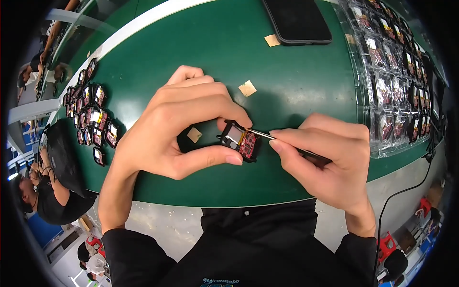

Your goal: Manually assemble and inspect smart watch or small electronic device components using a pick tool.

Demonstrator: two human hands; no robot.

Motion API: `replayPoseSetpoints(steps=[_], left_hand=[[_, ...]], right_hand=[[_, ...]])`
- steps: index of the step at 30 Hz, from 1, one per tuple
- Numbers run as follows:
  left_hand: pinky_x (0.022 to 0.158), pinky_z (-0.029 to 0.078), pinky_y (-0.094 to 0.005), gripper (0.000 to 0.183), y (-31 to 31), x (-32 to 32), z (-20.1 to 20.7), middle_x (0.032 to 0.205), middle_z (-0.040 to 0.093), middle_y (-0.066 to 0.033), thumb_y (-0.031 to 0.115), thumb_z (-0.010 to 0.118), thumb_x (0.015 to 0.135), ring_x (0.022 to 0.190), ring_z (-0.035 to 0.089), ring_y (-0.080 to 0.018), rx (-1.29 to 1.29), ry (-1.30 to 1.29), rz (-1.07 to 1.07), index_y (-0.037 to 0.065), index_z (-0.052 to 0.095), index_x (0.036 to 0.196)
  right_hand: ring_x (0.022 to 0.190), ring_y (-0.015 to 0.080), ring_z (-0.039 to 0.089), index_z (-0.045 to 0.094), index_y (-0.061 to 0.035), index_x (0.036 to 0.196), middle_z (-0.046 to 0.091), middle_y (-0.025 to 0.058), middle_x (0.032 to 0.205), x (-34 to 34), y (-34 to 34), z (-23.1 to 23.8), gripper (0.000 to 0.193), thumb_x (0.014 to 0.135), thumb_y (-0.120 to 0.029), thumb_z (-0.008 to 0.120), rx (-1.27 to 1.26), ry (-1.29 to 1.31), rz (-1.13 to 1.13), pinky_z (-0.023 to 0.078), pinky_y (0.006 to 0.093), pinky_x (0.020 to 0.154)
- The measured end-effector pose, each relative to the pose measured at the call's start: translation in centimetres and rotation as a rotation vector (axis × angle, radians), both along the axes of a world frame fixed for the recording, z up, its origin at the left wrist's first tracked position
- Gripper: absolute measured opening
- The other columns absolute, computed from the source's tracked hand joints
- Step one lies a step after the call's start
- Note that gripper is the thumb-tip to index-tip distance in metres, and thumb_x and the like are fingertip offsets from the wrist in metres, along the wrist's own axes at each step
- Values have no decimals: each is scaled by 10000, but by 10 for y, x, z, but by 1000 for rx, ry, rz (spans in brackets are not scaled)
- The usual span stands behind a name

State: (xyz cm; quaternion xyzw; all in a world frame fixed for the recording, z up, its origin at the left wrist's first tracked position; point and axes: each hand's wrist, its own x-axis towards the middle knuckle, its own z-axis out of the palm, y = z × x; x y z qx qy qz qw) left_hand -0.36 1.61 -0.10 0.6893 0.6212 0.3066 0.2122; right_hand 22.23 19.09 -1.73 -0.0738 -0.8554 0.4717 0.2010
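Between the thumb and fingers of my left hand (184, 124) is a small black electronic device housing (241, 140). Its uncovered side faces up, showing a red circuit board, a silvery-white part and a yellow strip. My right hand (330, 155) is closed around tweezers (308, 154) with a dark handle and a thin, bright metal tip. That tip reaches the housing's upper edge, beside the yellow strip; whether it grips anything is too small to tell. One small tan square piece (194, 135) lies under my left hand, and another tan square (247, 88) lies beyond the housing.
Many similar black housings (98, 119) lie loosely piled on the green table (287, 81) at left. Clear plastic trays (377, 95) holding more stand at right. A black phone (296, 21) and another tan square (272, 40) lie at the far side. A cable (399, 191) hangs at right; people sit beyond.
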Motion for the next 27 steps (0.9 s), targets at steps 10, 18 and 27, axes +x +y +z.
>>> replayPoseSetpoints(steps=[10, 18, 27], left_hand=[[900, 403, -399, 494, -1, 0, 2, 883, 749, -42, 433, 962, 780, 788, 651, -231, 15, 34, -10, 46, 820, 1054], [902, 405, -400, 496, 0, 2, 3, 884, 747, -45, 432, 960, 778, 791, 648, -233, 10, 19, 1, 41, 822, 1052], [904, 410, -396, 519, 1, 2, 4, 892, 751, -47, 430, 968, 764, 798, 657, -228, 8, 28, -6, 31, 824, 1062]], right_hand=[[520, 78, 538, 868, 6, 1003, 667, 35, 681, -1, -2, 2, 185, 833, 76, 863, 13, -3, -14, 340, 266, 472], [509, 63, 506, 866, 8, 1001, 649, 21, 670, -1, -1, 0, 189, 824, 75, 864, 46, 33, -3, 316, 259, 466], [485, 144, 546, 812, 9, 940, 645, 45, 702, 1, 1, 1, 157, 803, 75, 854, 71, 58, 2, 390, 306, 445]])
